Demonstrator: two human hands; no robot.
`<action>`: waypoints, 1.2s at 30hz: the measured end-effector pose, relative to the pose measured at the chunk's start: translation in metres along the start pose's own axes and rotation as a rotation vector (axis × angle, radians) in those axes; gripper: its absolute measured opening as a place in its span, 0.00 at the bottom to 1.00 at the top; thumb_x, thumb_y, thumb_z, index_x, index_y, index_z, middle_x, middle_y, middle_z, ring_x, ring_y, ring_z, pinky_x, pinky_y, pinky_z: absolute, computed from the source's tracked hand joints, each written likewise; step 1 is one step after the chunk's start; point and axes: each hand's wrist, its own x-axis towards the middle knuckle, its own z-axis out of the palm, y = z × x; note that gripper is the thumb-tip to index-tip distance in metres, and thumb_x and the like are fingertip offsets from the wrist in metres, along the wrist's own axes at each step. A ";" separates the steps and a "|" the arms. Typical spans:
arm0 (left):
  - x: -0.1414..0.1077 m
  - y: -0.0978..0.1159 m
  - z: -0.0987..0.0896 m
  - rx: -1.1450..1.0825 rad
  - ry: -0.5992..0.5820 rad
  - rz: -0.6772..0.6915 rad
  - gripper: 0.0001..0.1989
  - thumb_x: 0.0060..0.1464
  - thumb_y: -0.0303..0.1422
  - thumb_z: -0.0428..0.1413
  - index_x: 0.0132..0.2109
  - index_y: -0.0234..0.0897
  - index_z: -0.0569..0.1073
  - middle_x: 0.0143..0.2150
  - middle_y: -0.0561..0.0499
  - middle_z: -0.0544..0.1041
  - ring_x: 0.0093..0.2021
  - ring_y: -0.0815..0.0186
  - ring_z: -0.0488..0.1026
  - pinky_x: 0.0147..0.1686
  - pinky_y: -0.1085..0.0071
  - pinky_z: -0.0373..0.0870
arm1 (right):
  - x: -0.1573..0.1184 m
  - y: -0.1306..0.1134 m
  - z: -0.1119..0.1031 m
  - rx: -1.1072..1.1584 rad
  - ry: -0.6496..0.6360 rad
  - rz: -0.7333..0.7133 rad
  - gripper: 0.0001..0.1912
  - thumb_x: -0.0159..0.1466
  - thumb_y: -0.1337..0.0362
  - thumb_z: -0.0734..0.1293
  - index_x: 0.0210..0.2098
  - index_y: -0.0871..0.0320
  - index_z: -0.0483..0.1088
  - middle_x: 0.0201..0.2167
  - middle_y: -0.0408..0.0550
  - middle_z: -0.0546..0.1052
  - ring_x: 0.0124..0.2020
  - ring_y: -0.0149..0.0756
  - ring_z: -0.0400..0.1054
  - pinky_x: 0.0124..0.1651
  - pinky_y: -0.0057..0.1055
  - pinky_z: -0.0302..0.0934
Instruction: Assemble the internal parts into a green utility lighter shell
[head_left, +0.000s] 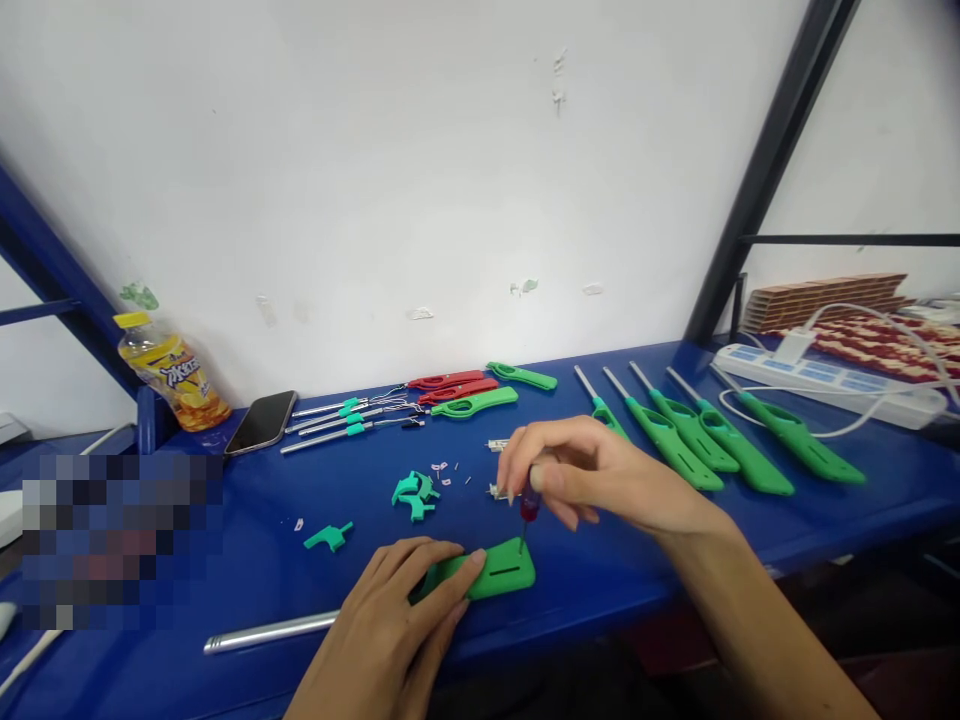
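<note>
My left hand (pixel 397 610) is wrapped round a green lighter body (pixel 510 572) near the table's front edge, its metal tube (pixel 274 632) pointing left. My right hand (pixel 570 470) grips a small screwdriver (pixel 529 500) with a dark red handle, held upright. The screwdriver's tip touches the lighter body near its right end, beside a dark slot. Teal trigger pieces (pixel 416 497) lie behind my left hand, with another teal piece (pixel 330 537) farther left. Small metal parts (pixel 496 445) lie partly behind my right hand.
Several assembled green lighters (pixel 675 440) lie at the right, beside a white power strip (pixel 832 385) with cables. Metal tubes with wires (pixel 330 428) and red and green handle shells (pixel 472 402) lie at the back. A phone (pixel 262 422) and a bottle (pixel 176 375) are at the left.
</note>
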 end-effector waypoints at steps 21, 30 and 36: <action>-0.002 0.000 0.000 0.009 -0.015 -0.018 0.26 0.72 0.29 0.51 0.72 0.51 0.65 0.59 0.48 0.78 0.58 0.58 0.76 0.55 0.63 0.80 | 0.001 0.003 0.011 0.056 0.157 0.021 0.17 0.57 0.66 0.82 0.37 0.55 0.70 0.38 0.41 0.81 0.22 0.22 0.70 0.21 0.19 0.61; -0.002 0.000 0.000 0.005 -0.033 -0.021 0.26 0.72 0.28 0.50 0.73 0.51 0.64 0.59 0.48 0.77 0.58 0.58 0.75 0.55 0.63 0.80 | -0.001 0.001 0.007 0.008 -0.010 -0.025 0.18 0.76 0.52 0.63 0.52 0.56 0.78 0.44 0.51 0.81 0.26 0.27 0.77 0.17 0.17 0.59; -0.003 0.000 0.000 0.021 -0.021 -0.018 0.26 0.72 0.29 0.51 0.73 0.51 0.63 0.59 0.49 0.77 0.58 0.58 0.75 0.55 0.61 0.80 | 0.003 0.004 0.009 0.009 0.252 -0.028 0.18 0.54 0.64 0.84 0.30 0.58 0.71 0.38 0.43 0.81 0.23 0.22 0.70 0.21 0.18 0.62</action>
